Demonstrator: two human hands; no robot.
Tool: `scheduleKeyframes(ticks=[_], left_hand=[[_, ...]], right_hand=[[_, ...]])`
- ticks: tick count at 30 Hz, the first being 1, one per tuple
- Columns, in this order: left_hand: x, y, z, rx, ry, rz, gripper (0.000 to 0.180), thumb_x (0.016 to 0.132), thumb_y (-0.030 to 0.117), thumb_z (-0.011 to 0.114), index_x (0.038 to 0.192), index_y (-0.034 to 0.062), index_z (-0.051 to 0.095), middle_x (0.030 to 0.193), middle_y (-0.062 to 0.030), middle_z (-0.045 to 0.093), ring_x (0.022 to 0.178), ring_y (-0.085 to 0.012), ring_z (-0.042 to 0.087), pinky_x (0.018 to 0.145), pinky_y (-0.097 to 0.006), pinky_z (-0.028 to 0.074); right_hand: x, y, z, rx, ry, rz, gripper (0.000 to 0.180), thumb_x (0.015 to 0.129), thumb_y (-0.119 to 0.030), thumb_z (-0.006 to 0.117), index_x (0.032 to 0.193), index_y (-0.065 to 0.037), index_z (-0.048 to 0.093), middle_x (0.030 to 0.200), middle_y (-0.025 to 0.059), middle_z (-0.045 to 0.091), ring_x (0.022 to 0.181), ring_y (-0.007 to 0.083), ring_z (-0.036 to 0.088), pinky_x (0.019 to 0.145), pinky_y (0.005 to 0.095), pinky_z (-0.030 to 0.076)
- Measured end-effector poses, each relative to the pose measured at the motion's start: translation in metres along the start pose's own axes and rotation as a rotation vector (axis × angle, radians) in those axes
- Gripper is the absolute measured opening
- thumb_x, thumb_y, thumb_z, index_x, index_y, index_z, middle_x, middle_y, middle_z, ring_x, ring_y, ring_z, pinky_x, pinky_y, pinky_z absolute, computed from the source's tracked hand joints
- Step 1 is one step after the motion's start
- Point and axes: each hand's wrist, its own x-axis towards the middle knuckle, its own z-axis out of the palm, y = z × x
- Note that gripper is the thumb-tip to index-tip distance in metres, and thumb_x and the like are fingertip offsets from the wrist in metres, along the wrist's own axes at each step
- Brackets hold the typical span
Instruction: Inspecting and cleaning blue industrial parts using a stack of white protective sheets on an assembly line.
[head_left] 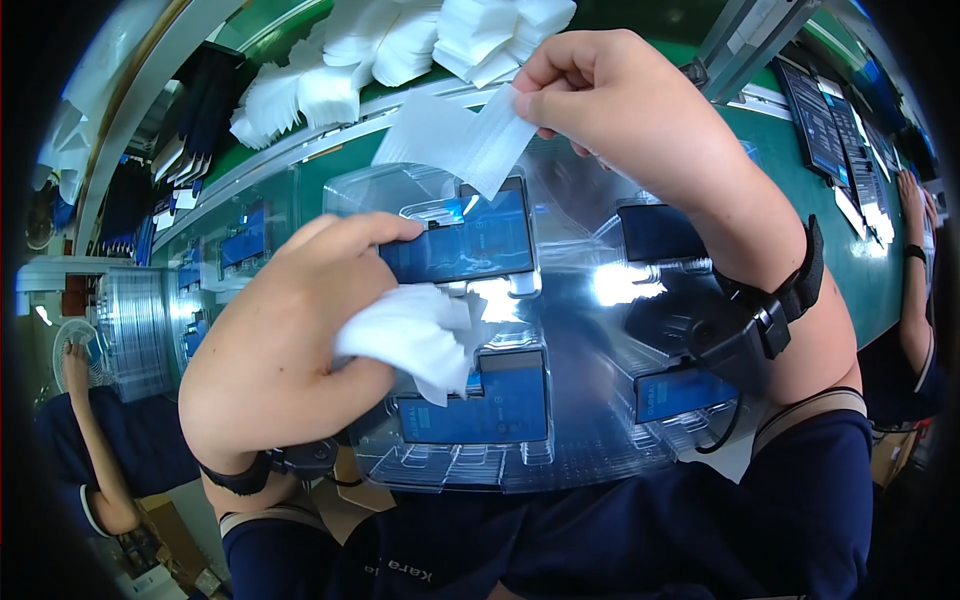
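Between thumb and fingertips, my right hand [590,95] pinches a thin white foam sheet [440,130], lifted over the far edge of a clear plastic tray [585,330]. My left hand [300,330] is curled around a folded bundle of white foam sheets [415,335]. Its index finger stretches onto a flat blue-black rectangular piece [470,245] lying in the tray's far left pocket. A similar piece [490,405] lies in the near left pocket. Two more sit on the right, a far one [660,232] and a near one [685,393], the far one partly behind my right forearm.
Stacks of white foam sheets [390,45] line the far side of the green bench [790,250]. Dark printed boards [815,120] stand at the right. Clear trays [135,320] are stacked at the left. Co-workers' arms show at the left [95,430] and right [915,290].
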Motion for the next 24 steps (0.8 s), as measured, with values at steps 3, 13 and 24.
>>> scheduleKeyframes(ticks=[3,13,24], left_hand=[[0.006,0.001,0.006,-0.036,0.114,-0.044,0.027,0.057,0.004,0.056,0.083,-0.0025,0.061,0.113,-0.0186,0.054,0.094,-0.0291,0.049,0.087,-0.034,0.039],[0.005,0.004,0.014,-0.308,0.175,-0.114,0.022,0.061,0.007,0.063,0.081,-0.0041,0.059,0.105,-0.0167,0.058,0.094,-0.0280,0.056,0.082,-0.032,0.043],[-0.002,0.000,0.019,-0.082,0.302,-0.004,0.030,0.061,0.004,0.069,0.089,-0.0037,0.062,0.095,-0.0173,0.063,0.087,-0.0337,0.062,0.076,-0.035,0.049]], right_hand=[[0.002,0.004,0.004,-0.015,0.042,-0.092,0.022,0.086,-0.019,0.062,0.090,0.003,0.064,0.068,-0.0012,0.056,0.061,0.0047,0.048,0.057,0.0210,0.039],[-0.005,-0.013,-0.013,0.025,0.065,-0.189,0.017,0.080,-0.010,0.057,0.087,0.004,0.064,0.074,0.0189,0.063,0.070,0.0301,0.062,0.067,0.0360,0.048],[-0.004,0.000,0.013,-0.259,0.124,-0.361,0.018,0.082,-0.013,0.063,0.089,0.004,0.065,0.068,0.0067,0.061,0.063,0.0123,0.055,0.060,0.0284,0.045]])
